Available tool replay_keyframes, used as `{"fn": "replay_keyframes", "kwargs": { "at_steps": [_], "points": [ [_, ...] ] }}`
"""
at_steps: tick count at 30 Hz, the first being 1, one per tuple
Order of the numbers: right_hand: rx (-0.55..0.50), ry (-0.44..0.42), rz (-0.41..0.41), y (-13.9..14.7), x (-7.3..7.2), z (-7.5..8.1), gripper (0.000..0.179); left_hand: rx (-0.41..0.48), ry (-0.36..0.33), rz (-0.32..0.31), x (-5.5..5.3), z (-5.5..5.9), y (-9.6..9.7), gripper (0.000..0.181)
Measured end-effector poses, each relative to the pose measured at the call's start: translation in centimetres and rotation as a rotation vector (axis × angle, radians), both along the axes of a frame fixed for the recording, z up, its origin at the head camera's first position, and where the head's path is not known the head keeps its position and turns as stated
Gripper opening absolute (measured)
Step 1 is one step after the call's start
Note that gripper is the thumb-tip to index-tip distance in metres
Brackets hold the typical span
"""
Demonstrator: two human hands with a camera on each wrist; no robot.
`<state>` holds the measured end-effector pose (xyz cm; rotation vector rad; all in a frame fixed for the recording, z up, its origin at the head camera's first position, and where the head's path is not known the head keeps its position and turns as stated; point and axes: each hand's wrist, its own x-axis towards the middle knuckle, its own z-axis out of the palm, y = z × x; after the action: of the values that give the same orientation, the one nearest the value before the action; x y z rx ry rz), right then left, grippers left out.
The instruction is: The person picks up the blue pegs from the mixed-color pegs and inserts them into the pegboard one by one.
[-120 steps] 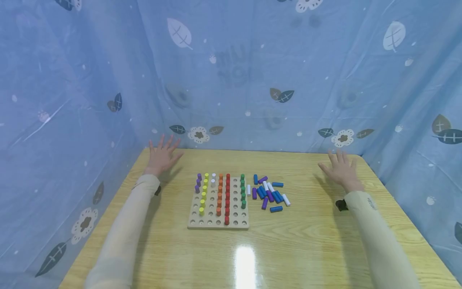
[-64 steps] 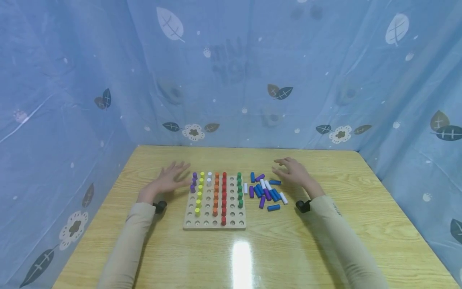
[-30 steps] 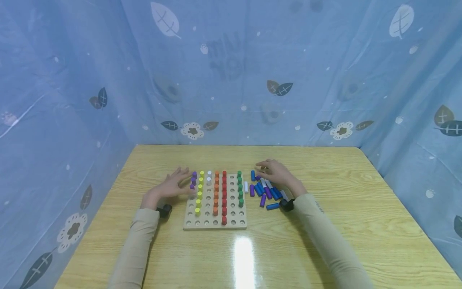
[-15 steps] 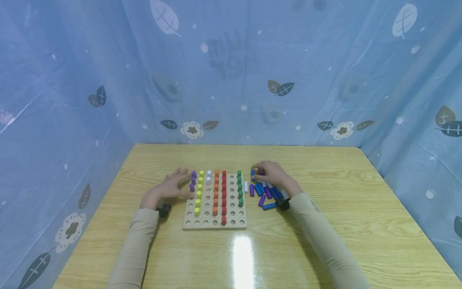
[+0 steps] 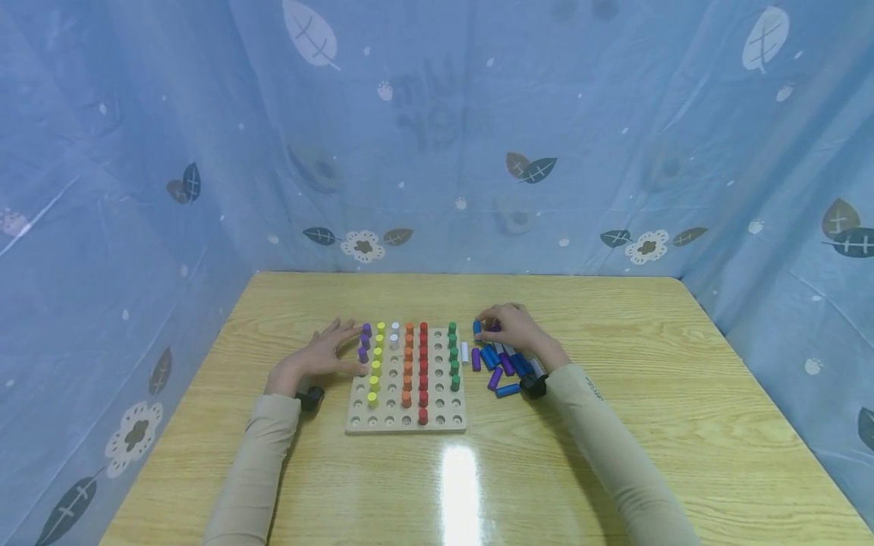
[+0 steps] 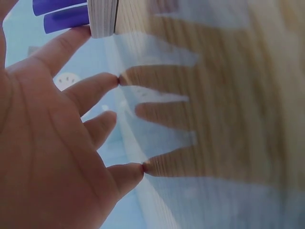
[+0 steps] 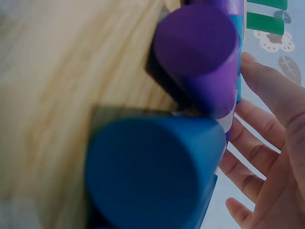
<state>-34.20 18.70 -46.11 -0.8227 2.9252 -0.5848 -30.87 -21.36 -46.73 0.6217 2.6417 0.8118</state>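
A wooden pegboard [image 5: 398, 421] lies left of centre in the head view, with columns of standing pegs: purple, yellow, white, orange, red and green. My left hand [image 5: 319, 355] rests at its left edge, fingers spread, thumb beside the purple pegs [image 5: 363, 355]. In the left wrist view, fingertips of this hand [image 6: 62, 129] meet the tabletop, and one finger reaches the board's side. Right of the board, my right hand [image 5: 515, 327] pinches a blue peg [image 5: 476, 328] between thumb and fingers. The right wrist view shows its thumb [image 7: 267, 83] against that peg.
Loose blue, purple and white pegs lie under and in front of my right hand, among them a purple peg [image 5: 476, 359] and a blue peg [image 5: 507, 390]. A white peg [image 5: 465, 353] lies along the board's right edge. A blue patterned curtain [image 5: 437, 152] surrounds the wooden table [image 5: 580, 470].
Both hands have come inward from the table's far corners, the left to the board, the right to the loose pegs, where it now pinches a blue one. The frontmost blue peg has shifted slightly left.
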Motion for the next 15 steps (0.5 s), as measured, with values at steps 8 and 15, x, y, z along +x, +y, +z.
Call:
{"fn": "replay_keyframes", "kwargs": {
  "at_steps": [8, 15],
  "points": [
    [-0.098, -0.037, -0.006, 0.06, -0.05, 0.08, 0.035, 0.002, -0.002, -0.001, 0.2, 0.17, 0.0, 0.094],
    [-0.171, -0.052, -0.013, 0.21, 0.03, 0.08, 0.032, 0.002, 0.0, -0.002, 0.18, 0.06, -0.05, 0.095]
  ]
}}
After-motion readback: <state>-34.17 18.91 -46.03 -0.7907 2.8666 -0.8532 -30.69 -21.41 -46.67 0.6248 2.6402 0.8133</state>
